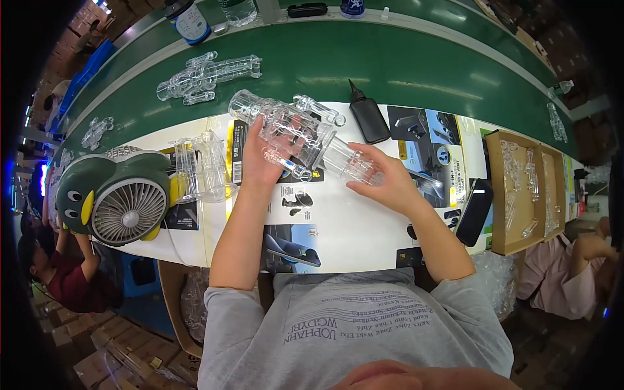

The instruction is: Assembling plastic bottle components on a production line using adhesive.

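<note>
A clear plastic assembly [311,140], made of joined cylinders with small tubes at its sides, is tilted above the work surface between my hands. My left hand [262,156] cradles its wide left part from below, fingers showing through the plastic. My right hand [390,179] grips the clear cylinder at the lower right end between thumb and fingers. Whether that cylinder is fixed to the rest, I cannot tell. A similar clear assembly [209,77] lies on the green surface beyond my left hand. Just past my hands stands a black bottle [370,120] with a pointed nozzle.
Left of my forearm are clear cylinders [203,168] and a green animal-shaped fan [130,198]. To the right lie a dark phone [475,212] and a cardboard tray [509,244] of clear parts. Printed sheets cover the white tabletop [351,244]. People sit at both sides.
</note>
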{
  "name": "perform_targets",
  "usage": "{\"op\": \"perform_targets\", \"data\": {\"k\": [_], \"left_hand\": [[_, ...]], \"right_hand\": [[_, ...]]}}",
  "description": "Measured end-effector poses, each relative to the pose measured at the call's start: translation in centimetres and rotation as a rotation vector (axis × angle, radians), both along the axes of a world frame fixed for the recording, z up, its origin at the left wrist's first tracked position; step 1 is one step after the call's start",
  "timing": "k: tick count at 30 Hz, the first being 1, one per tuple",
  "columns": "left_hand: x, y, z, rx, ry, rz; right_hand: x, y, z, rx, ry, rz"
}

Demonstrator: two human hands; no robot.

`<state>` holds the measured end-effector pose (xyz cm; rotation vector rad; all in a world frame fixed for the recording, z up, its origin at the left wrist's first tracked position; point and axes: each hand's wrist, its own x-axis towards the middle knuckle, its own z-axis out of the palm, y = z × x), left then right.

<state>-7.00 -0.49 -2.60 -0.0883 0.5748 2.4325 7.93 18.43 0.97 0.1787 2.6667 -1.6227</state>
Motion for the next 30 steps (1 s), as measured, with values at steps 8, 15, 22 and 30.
{"op": "perform_targets", "data": {"k": [8,15,22,30], "left_hand": [[0.2,0.2,-0.2,-0.010,0.027,-0.022],[0.3,0.3,-0.2,-0.046,0.017,0.006],[0.6,0.4,-0.1,-0.078,0.029,-0.005],[0.8,0.3,0.2,-0.224,0.104,-0.043]], "right_hand": [[-0.1,-0.2,-0.2,0.014,-0.001,-0.022],[0.0,-0.5,-0.6,0.113,0.046,-0.018],[0.2,-0.8,-0.5,0.191,0.076,-0.040],[0.4,-0.5,-1.2,0.187,0.128,-0.049]]}}
